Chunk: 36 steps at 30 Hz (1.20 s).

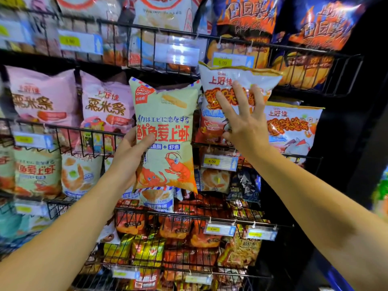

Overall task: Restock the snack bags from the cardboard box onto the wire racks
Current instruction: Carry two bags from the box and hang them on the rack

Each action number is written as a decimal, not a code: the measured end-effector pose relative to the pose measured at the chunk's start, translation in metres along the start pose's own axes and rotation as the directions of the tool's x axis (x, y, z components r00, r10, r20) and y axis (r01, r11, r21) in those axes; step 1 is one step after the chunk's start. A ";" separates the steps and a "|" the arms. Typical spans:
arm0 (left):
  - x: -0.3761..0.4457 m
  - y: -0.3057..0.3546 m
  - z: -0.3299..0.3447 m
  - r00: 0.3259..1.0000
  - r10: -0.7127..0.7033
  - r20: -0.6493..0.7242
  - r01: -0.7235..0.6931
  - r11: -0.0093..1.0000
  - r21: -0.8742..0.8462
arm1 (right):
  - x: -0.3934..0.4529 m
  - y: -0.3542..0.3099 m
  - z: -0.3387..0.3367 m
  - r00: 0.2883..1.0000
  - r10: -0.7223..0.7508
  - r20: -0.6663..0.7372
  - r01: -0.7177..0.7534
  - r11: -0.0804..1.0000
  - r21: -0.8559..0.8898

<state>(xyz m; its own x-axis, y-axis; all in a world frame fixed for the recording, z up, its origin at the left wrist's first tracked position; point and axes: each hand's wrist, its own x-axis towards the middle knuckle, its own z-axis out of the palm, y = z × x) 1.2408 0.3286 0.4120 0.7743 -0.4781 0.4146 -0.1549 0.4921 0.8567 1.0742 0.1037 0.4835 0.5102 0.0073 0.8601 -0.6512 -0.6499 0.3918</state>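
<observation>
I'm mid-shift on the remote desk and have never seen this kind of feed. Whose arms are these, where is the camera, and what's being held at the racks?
There is no machine: these are a person's bare arms, filmed by one wide-angle camera on their head, looking forward and down. The left hand grips a pale green shrimp snack bag by its left edge, held up in front of the wire racks. The right hand has its fingers spread against a white shrimp-stick bag, at the middle rack. More bags fill the racks, with price tags clipped along the fronts. No cardboard box is in view.
</observation>
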 end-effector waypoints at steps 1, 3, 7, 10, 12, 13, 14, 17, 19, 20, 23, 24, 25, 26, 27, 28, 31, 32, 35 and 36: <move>0.001 0.000 0.000 1.000 -0.002 -0.006 0.002 1.000 -0.007 | -0.006 -0.002 0.003 1.000 0.007 0.025 -0.008 0.999 0.053; 0.001 -0.001 0.000 1.000 -0.008 -0.012 0.008 1.000 -0.010 | -0.016 -0.002 0.004 0.997 0.026 0.073 -0.038 0.984 0.172; 0.003 -0.004 -0.002 1.000 -0.009 -0.014 0.009 1.000 -0.008 | -0.012 0.002 -0.007 0.980 0.028 0.198 -0.084 0.955 0.283; 0.004 -0.005 -0.002 1.000 0.002 -0.012 -0.002 1.000 -0.011 | -0.005 0.000 -0.011 0.966 0.032 0.255 -0.109 0.949 0.297; 0.003 -0.005 -0.001 1.000 -0.001 -0.011 0.000 1.000 -0.022 | -0.010 -0.002 -0.012 0.964 -0.003 0.266 -0.073 0.958 0.277; 0.002 -0.006 -0.001 1.000 -0.004 -0.011 0.004 0.999 -0.033 | -0.014 -0.003 -0.012 0.957 -0.032 0.289 -0.049 0.962 0.270; 0.001 -0.007 -0.001 1.000 -0.008 -0.008 0.007 0.999 -0.043 | -0.016 -0.004 -0.013 0.948 -0.057 0.312 -0.032 0.961 0.274; -0.008 -0.007 0.001 0.999 -0.037 0.014 0.038 0.998 -0.052 | -0.001 0.001 -0.017 0.925 -0.082 0.372 -0.047 0.944 0.325; -0.013 -0.008 0.003 0.998 -0.060 0.018 0.060 0.997 -0.045 | 0.013 0.007 -0.019 0.890 -0.105 0.443 -0.074 0.927 0.368; -0.014 -0.008 0.005 0.998 -0.054 0.015 0.055 0.998 -0.037 | 0.015 0.009 -0.020 0.896 -0.124 0.427 -0.054 0.923 0.382; -0.017 -0.007 0.011 0.999 -0.042 -0.011 0.042 0.999 -0.035 | 0.002 0.011 -0.020 0.975 -0.093 0.203 -0.001 0.906 0.424; -0.017 -0.007 0.013 0.999 -0.035 -0.016 0.035 0.999 -0.024 | -0.003 0.012 -0.019 0.991 -0.027 0.131 -0.036 0.890 0.454; -0.018 -0.006 0.015 0.999 -0.031 -0.016 0.031 0.999 -0.013 | -0.008 0.011 -0.019 0.995 0.066 0.070 -0.092 0.868 0.488; -0.018 -0.006 0.016 0.999 -0.026 -0.018 0.026 1.000 -0.008 | -0.012 0.009 -0.020 0.980 0.191 0.049 -0.187 0.826 0.532; -0.019 -0.005 0.018 1.000 -0.019 -0.023 0.019 1.000 -0.006 | -0.013 0.007 -0.019 0.941 0.329 0.084 -0.314 0.750 0.582; -0.020 -0.005 0.019 1.000 -0.013 -0.026 0.013 1.000 -0.004 | -0.013 0.003 -0.022 0.878 0.449 0.165 -0.443 0.634 0.634; -0.022 -0.005 0.021 1.000 -0.005 -0.030 0.005 1.000 0.001 | -0.014 -0.009 -0.023 0.716 0.535 0.449 -0.643 0.253 0.723; -0.021 -0.006 0.021 1.000 -0.009 -0.029 0.009 1.000 -0.001 | -0.013 -0.013 -0.022 0.721 0.486 0.494 -0.642 0.200 0.740; -0.019 -0.006 0.019 0.999 -0.023 -0.028 0.023 1.000 -0.006 | -0.013 -0.015 -0.015 0.787 0.403 0.467 -0.581 0.233 0.780; -0.018 -0.007 0.019 0.999 -0.021 -0.031 0.021 1.000 -0.004 | -0.013 -0.013 -0.013 0.805 0.368 0.464 -0.569 0.260 0.780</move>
<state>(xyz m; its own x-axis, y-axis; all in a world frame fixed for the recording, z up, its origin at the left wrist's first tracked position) 1.2167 0.3200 0.4042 0.7961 -0.4655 0.3867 -0.1363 0.4847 0.8640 1.0688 0.1226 0.4716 0.4319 -0.5865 0.6852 -0.0212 -0.7661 -0.6424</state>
